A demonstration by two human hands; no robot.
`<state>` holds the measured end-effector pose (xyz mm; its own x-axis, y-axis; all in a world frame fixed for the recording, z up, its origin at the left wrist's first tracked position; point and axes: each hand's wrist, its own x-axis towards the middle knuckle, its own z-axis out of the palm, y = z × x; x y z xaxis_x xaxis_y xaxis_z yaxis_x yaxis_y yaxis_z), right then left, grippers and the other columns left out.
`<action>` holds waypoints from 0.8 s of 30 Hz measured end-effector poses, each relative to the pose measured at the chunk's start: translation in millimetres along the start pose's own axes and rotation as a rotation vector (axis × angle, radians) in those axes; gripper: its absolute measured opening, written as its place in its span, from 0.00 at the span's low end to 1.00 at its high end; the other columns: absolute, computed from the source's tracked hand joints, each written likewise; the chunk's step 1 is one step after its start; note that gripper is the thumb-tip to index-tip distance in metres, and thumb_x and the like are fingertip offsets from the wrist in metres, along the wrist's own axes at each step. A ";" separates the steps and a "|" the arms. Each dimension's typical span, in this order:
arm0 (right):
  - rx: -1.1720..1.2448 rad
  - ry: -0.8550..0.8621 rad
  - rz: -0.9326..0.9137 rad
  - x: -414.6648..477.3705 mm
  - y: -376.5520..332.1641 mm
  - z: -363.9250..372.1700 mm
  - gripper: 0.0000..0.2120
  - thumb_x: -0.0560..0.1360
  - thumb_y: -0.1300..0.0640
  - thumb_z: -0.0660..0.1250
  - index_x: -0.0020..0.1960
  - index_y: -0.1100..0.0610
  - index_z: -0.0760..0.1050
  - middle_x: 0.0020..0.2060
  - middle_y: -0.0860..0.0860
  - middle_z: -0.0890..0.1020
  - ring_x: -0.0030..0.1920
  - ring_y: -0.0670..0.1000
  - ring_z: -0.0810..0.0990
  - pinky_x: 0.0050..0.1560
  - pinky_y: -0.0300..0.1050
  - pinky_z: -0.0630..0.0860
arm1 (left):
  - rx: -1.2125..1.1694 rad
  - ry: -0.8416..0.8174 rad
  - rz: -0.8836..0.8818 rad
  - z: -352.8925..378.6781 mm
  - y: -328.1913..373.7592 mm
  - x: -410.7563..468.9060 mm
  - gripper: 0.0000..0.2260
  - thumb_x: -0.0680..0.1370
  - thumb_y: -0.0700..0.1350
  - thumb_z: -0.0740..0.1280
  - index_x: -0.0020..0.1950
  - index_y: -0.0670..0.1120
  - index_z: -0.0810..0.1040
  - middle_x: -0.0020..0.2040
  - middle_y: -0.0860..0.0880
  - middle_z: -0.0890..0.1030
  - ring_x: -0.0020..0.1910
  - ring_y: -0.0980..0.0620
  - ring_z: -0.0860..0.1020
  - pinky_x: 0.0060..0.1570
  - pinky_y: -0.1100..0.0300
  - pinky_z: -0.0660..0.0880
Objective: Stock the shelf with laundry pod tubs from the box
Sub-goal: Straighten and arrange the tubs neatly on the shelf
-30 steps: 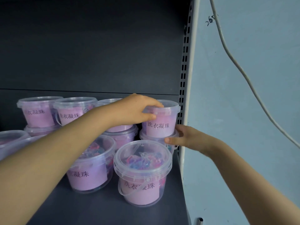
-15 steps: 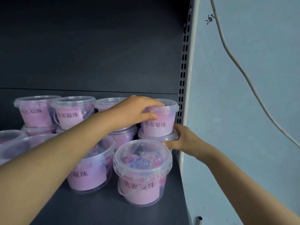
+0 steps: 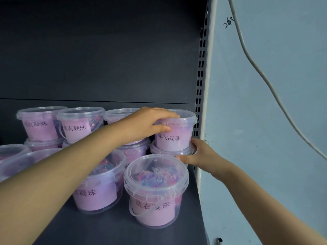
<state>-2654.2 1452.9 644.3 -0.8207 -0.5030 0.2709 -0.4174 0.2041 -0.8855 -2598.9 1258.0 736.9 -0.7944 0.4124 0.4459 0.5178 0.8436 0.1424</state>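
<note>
The left hand (image 3: 148, 123) is closed over the rim and upper side of a clear plastic tub with a pink label (image 3: 174, 131), fingers across the lid, thumb on the front wall. The right hand (image 3: 198, 153) cups the lower clear lidded tub (image 3: 170, 152) directly underneath, thumb along its front; its fingers are hidden behind the tub.

The held tub sits stacked on that lower tub at the rear right corner of the dark grey metal shelf (image 3: 109, 228), close to the slotted grey upright (image 3: 200, 82). More stacked tubs stand to its left, and a front tub showing coloured pods (image 3: 155, 190) stands nearer the camera.

Step in hand, as judged: seating and squaring the top tub on its stack. The supply box is not in view.

The next move calls for confirming the upper tub sits level, then releasing both hands without nudging the stack. A tilted base could tip the tub forward.
</note>
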 end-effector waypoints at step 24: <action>0.041 0.049 0.056 -5.5 2.8 2.0 0.26 0.65 0.54 0.78 0.58 0.47 0.70 0.52 0.40 0.80 0.51 0.36 0.78 0.48 0.32 0.75 | -0.058 0.130 -0.077 11.0 5.8 -4.4 0.19 0.76 0.47 0.68 0.67 0.51 0.74 0.66 0.54 0.75 0.64 0.56 0.72 0.54 0.72 0.62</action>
<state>-2650.1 1454.6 639.6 -0.8611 -0.4494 0.2377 -0.3547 0.1962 -0.9141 -2595.9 1264.8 726.1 -0.7864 0.2962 0.5420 0.4776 0.8481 0.2295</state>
